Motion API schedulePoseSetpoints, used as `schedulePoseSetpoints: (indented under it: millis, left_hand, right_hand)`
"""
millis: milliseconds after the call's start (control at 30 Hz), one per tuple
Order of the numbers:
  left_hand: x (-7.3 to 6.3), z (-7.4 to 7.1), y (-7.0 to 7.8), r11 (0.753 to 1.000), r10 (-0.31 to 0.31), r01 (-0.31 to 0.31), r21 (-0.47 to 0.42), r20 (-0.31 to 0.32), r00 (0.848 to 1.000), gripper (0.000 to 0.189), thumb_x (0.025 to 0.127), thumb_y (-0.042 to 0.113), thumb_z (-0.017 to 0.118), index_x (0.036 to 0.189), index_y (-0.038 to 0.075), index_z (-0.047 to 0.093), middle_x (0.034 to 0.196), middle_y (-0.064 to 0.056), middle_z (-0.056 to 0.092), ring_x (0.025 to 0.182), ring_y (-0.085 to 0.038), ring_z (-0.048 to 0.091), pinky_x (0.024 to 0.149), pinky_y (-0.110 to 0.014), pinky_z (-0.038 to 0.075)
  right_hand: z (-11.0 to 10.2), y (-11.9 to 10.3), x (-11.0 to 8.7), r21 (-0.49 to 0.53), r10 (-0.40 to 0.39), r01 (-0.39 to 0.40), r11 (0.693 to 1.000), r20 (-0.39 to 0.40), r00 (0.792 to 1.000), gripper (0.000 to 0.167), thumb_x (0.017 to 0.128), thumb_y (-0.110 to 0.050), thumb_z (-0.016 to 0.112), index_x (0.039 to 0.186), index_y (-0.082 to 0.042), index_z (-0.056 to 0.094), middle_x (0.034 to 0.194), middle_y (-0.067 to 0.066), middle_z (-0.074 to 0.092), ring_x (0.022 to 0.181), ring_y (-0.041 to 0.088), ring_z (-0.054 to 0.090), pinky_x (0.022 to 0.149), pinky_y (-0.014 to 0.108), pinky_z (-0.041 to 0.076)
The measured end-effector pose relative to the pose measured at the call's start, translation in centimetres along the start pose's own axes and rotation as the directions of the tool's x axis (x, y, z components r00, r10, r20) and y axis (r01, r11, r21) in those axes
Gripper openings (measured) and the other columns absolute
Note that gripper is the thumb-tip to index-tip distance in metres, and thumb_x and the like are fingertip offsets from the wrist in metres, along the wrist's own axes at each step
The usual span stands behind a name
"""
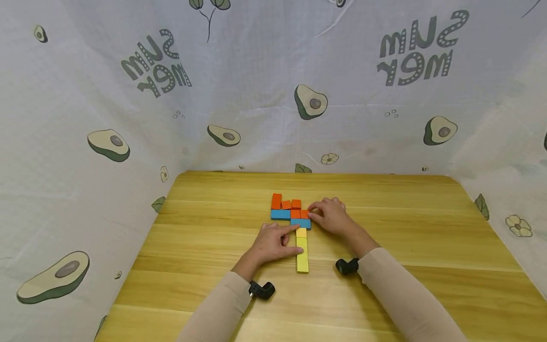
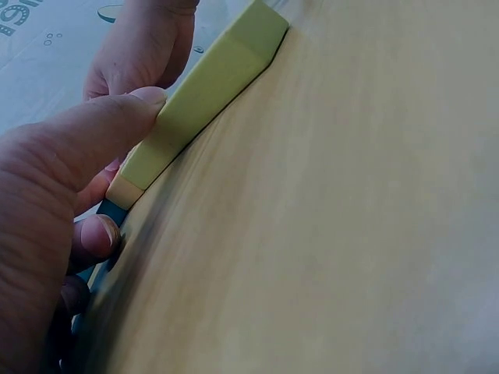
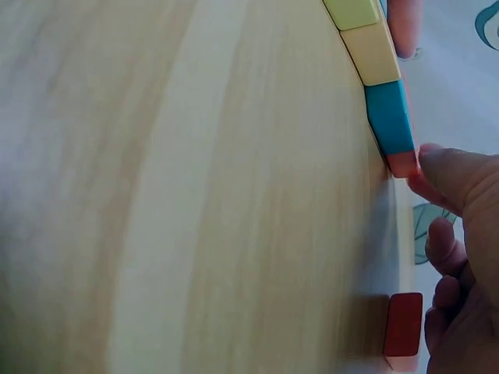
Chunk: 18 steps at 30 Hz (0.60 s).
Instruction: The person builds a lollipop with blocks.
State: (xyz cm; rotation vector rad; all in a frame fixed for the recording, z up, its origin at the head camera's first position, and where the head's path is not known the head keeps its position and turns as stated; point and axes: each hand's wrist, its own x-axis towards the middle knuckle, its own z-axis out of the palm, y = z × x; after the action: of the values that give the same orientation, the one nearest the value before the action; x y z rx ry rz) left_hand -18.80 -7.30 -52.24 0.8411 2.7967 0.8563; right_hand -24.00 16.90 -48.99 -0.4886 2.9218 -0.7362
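Observation:
Flat-laid wooden blocks form a joined figure on the table. My left hand (image 1: 271,242) touches its lower part: the index finger reaches the small pale-orange block (image 1: 301,233) by a blue block (image 1: 304,224), and the thumb rests on the long yellow block (image 1: 302,261). My right hand (image 1: 335,217) has thumb and index fingertip at a small orange block (image 3: 401,164) above that blue block, pinching it at its right end. Left of it lie another orange block (image 1: 295,214), a second blue block (image 1: 280,215), a tilted orange block (image 1: 286,205) and an upright red-orange block (image 1: 276,201).
Beyond my right hand a separate red block (image 3: 404,323) lies on the wooden table (image 1: 205,266), mostly hidden by the hand in the head view. Another orange block (image 1: 296,204) sits at the figure's top. A printed white curtain (image 1: 265,95) surrounds the table's back and sides.

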Motion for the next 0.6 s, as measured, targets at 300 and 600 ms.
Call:
schedulePoseSetpoints:
  millis: [300, 600]
  left_hand:
    - [-0.1, 0.1, 0.2, 1.0, 0.013, -0.013, -0.001, -0.013, 1.0, 0.069, 0.09, 0.057, 0.078, 0.151, 0.031, 0.06, 0.064, 0.016, 0.045, 0.074, -0.005, 0.041, 0.09, -0.034, 0.031]
    - [-0.2, 0.0, 0.2, 1.0, 0.008, -0.008, -0.012, -0.01, 1.0, 0.069, 0.09, 0.055, 0.079, 0.152, 0.03, 0.059, 0.064, 0.016, 0.044, 0.075, -0.006, 0.041, 0.093, -0.036, 0.032]
  right_hand:
    - [-1.6, 2.3, -0.5, 0.164, 0.103, -0.086, 0.983, -0.1, 0.99, 0.037, 0.109, -0.029, 0.059, 0.138, -0.007, 0.067, 0.094, 0.012, 0.059, 0.102, 0.036, 0.048, 0.085, 0.046, 0.034]
    - [-3.4, 5.3, -2.3, 0.224, 0.189, -0.167, 0.96, -0.079, 0.979, 0.05, 0.108, -0.033, 0.061, 0.144, 0.002, 0.057, 0.104, 0.018, 0.061, 0.088, 0.03, 0.055, 0.077, 0.038, 0.044]
